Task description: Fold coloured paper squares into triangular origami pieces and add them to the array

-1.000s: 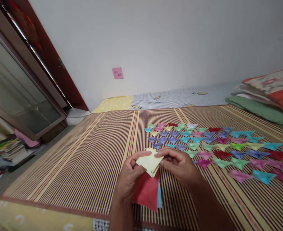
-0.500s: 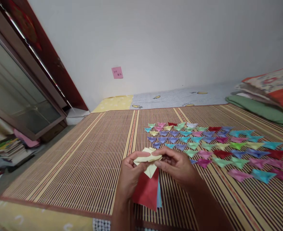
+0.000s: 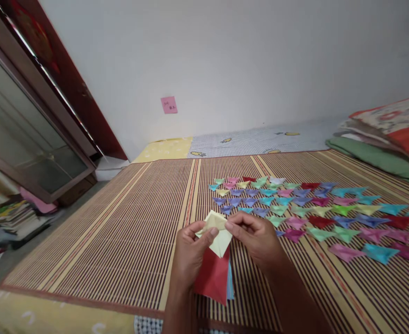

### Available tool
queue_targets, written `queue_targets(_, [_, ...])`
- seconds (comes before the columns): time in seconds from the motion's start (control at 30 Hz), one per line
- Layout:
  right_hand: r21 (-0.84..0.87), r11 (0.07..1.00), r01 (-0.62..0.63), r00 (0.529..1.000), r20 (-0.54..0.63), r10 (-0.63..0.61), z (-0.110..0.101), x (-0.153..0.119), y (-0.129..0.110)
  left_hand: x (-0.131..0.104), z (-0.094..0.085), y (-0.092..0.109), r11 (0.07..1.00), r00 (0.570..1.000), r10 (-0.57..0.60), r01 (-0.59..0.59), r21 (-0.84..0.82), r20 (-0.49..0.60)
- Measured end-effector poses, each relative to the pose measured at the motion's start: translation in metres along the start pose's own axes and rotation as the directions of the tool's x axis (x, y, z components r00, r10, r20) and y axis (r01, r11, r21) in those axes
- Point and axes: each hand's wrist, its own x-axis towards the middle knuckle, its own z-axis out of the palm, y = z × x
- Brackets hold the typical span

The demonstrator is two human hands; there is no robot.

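Between my hands is a pale yellow folded paper (image 3: 220, 242), a flat diamond with its lower tip pointing down and crease lines on its face. My left hand (image 3: 192, 250) pinches its left side, the thumb lying across the front. At the right corner my right hand (image 3: 256, 236) grips the paper between thumb and fingers. Just below, partly covered by the left hand and the yellow paper, lies a stack of coloured paper (image 3: 213, 276), red on top with blue edges showing.
Rows of small folded paper pieces (image 3: 321, 222) in many colours lie on the striped bamboo mat (image 3: 120, 232) to the right. Cushions (image 3: 392, 134) are piled at the far right. A pink note (image 3: 169, 105) is stuck on the wall. Books (image 3: 14, 215) stand at the left.
The upper layer of the yellow paper, bent over in a ridge before, now lies flat as a diamond. My left thumb has come to the front face.
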Motion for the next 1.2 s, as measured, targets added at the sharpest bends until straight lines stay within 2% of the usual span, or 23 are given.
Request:
queue_targets(0.13, [-0.058,0.995,0.087,0.996,-0.001,-0.087,0.0,0.002,0.001,0.0,0.003,0.002,0.999,1.0,0.004,-0.003,0.048,-0.02])
queue_targets(0.3, [-0.195,0.964,0.18,0.98,-0.045,-0.192,-0.003,0.0,-0.008,0.0,0.0,0.002,0.997,1.0,-0.011,0.01,0.071,0.011])
queue_targets(0.47, [-0.26,0.925,0.278,0.96,0.037,-0.278,-0.002,-0.003,-0.018,-0.002,0.001,0.002,0.989,0.999,0.016,-0.023,0.143,0.052])
queue_targets(0.67, [-0.288,0.9,0.329,0.943,0.047,-0.329,-0.002,-0.002,-0.019,-0.001,0.001,0.002,0.977,0.998,0.045,-0.052,0.205,0.036])
queue_targets(1.0, [-0.296,0.91,0.289,0.957,0.108,-0.269,-0.004,-0.002,-0.024,-0.002,0.002,0.003,0.959,0.999,0.028,-0.036,0.28,0.032])
queue_targets(1.2, [-0.271,0.953,0.136,0.991,0.04,-0.13,0.0,-0.004,-0.018,-0.003,0.004,0.007,0.927,0.996,0.055,-0.075,0.367,0.066])
